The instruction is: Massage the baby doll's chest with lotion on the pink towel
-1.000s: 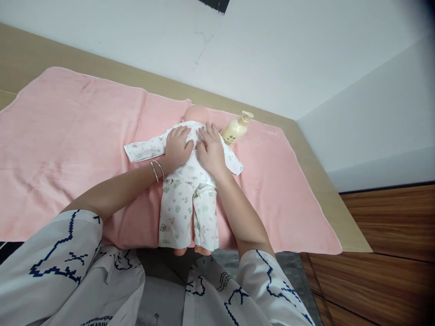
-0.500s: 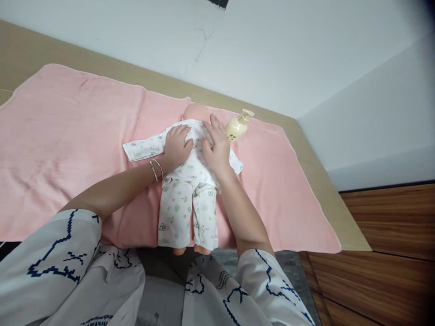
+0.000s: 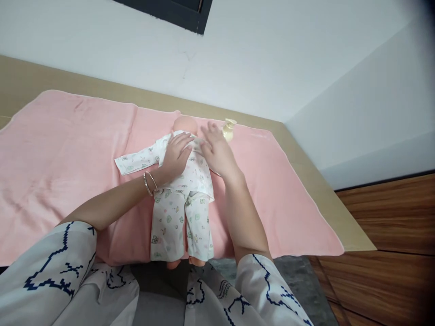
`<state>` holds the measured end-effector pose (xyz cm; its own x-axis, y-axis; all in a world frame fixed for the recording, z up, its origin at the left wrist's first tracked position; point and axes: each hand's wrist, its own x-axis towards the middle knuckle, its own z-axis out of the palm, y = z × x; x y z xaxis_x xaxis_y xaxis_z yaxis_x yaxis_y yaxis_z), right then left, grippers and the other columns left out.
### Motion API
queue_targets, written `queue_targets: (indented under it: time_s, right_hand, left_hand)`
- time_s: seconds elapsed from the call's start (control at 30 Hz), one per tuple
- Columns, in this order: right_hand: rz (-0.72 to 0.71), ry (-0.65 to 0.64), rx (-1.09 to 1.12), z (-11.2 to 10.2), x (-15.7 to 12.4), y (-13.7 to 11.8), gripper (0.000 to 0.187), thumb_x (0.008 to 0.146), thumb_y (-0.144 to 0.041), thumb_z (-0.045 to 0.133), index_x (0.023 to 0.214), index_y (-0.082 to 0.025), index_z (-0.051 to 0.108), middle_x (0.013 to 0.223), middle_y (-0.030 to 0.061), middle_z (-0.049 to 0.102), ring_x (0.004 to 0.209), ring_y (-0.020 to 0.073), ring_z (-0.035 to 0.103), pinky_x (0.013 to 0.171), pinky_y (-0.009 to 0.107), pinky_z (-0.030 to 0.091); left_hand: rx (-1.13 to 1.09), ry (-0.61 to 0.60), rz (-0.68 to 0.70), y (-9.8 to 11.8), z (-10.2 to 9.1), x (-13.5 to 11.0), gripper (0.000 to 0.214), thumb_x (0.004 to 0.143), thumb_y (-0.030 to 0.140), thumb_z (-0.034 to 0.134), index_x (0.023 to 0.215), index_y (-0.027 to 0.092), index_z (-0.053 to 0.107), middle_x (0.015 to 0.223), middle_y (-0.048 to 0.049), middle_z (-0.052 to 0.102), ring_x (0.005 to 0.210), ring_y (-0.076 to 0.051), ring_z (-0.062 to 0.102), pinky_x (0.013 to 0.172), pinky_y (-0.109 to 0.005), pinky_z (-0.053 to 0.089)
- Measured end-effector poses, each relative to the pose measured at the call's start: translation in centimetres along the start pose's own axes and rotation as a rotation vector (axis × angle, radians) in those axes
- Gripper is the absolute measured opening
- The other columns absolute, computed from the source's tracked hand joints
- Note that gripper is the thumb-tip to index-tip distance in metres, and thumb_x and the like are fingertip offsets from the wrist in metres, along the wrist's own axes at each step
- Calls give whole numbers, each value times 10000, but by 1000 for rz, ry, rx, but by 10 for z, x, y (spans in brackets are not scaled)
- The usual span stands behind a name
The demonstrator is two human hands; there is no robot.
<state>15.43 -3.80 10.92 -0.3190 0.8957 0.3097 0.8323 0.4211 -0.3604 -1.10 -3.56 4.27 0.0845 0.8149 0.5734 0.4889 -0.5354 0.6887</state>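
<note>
A baby doll (image 3: 183,199) in white printed pyjamas lies on a pink towel (image 3: 68,149), its bare head (image 3: 185,123) away from me and its feet at the near edge. My left hand (image 3: 176,154), a bangle on the wrist, lies flat and open on the doll's upper body. My right hand (image 3: 217,151) is open too, fingers stretched out, over the doll's right shoulder and sleeve. A cream pump bottle (image 3: 229,128) stands just beyond my right fingertips, mostly hidden by the hand.
The towel covers a beige table (image 3: 306,154) set against a white wall. The table's right edge drops to a wooden floor (image 3: 390,235). A dark frame (image 3: 170,11) shows at the top of the wall. My patterned white sleeves fill the bottom.
My right hand has slid off the doll's chest, outward and up toward the bottle, now covering most of it. The left hand stays on the doll. The view has tilted slightly.
</note>
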Motion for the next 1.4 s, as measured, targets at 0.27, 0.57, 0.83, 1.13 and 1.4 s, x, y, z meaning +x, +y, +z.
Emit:
queue_targets:
  time_s: [0.27, 0.57, 0.83, 1.13, 1.4]
  right_hand:
    - [204, 190, -46, -12, 13, 68, 664, 984, -247, 296, 1615, -149, 113, 1711, 135, 147, 1600, 252, 98, 1282, 584, 164]
    - [159, 195, -157, -1, 20, 76, 751, 939, -210, 320, 1614, -152, -4, 1715, 155, 103, 1603, 278, 50, 1258, 633, 158]
    - [147, 207, -283, 10, 25, 72, 708, 823, -106, 355, 1530, -70, 340, 1604, 190, 378, 1529, 300, 281, 1262, 588, 176]
    - [167, 294, -305, 13, 34, 63, 582, 849, -205, 424, 1417, -84, 462, 1482, 210, 492, 1384, 326, 430, 1206, 574, 273]
    - [252, 324, -330, 21, 43, 50, 552, 858, -209, 461, 1388, -60, 500, 1457, 232, 518, 1349, 344, 455, 1158, 526, 360]
  left_hand:
    - [-551, -263, -320, 28, 49, 71, 687, 1058, 367, -36, 1443, 163, 495, 1449, -121, 599, 1371, -202, 566, 1104, -431, 531]
    - [-690, -427, -338, 19, 69, 119, 787, 1002, 504, -78, 1509, 135, 398, 1499, -161, 534, 1363, -232, 566, 1063, -440, 543]
    - [-925, -355, -507, 26, 65, 123, 774, 985, 494, -41, 1531, 100, 343, 1441, -201, 577, 1356, -242, 572, 1082, -506, 518]
    - [-1271, -278, -799, 41, 38, 109, 784, 977, 561, 25, 1550, 101, 299, 1481, -209, 537, 1350, -229, 580, 1066, -410, 524]
    - [-1497, -72, -1185, 54, -44, 64, 517, 984, 412, 374, 1382, 118, 525, 1376, -194, 613, 1349, -255, 571, 1132, -370, 456]
